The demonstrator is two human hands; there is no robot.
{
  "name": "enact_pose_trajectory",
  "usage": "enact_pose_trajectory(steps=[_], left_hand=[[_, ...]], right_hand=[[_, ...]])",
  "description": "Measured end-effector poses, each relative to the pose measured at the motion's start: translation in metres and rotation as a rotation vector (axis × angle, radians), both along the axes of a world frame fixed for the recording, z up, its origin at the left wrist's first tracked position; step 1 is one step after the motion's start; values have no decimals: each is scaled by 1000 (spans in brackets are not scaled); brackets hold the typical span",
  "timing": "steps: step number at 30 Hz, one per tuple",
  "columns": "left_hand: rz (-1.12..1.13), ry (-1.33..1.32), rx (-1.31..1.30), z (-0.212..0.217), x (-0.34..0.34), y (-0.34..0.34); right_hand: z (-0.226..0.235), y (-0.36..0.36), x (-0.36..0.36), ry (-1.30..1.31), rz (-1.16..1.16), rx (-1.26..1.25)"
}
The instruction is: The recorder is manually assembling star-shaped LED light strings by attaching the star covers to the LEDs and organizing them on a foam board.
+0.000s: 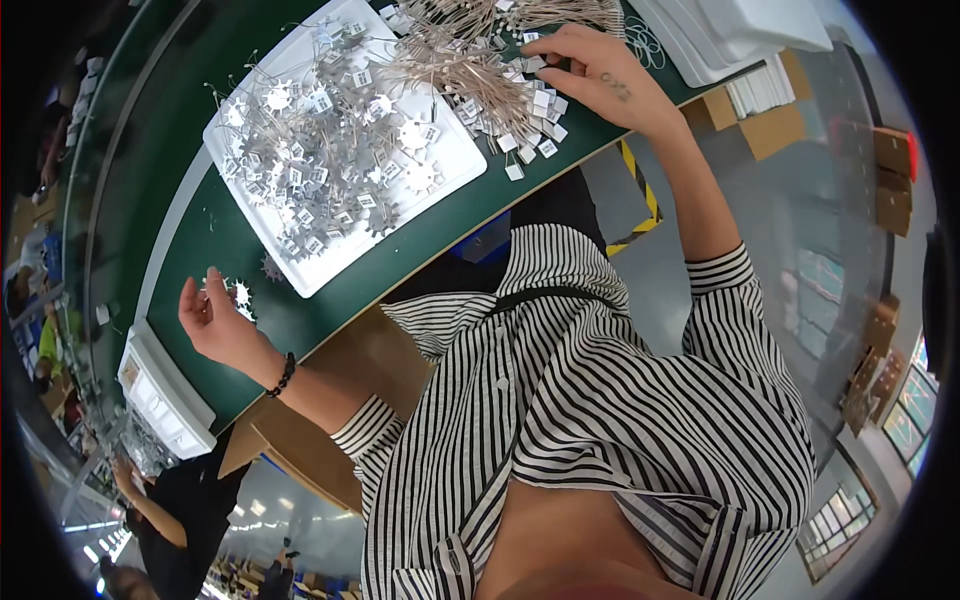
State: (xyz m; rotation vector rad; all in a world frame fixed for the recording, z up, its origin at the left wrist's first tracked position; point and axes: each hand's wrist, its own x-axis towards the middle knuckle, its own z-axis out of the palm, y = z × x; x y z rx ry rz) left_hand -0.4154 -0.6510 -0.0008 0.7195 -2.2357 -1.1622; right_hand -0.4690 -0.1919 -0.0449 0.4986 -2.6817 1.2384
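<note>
Wires (475, 75) beside right hand (605, 82), fingers parted; silver cog (243, 295) by left hand (222, 328), grip unclear.

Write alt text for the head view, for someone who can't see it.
A person's right hand reaches to a pile of tan wires on a green table; the left hand is by a toothed silvery piece. Between the hands, a white tray holds heaped silvery parts.
</note>
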Motion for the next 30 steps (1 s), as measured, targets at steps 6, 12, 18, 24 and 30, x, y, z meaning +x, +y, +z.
enact_pose_trajectory(steps=[6,12,18,24,30], left_hand=[[-144,291,570,4,12,8],[-206,359,715,23,22,33],[-332,277,736,21,21,55],[-412,175,830,10,33,85],[-410,130,862,10,45,95]], right_hand=[[2,5,-3,80,49,33],[45,-27,21,-387,-146,-406],[61,-37,38,-292,-115,-745],[59,-48,21,238,-243,-107],[51,-119,55,13,-245,-167]])
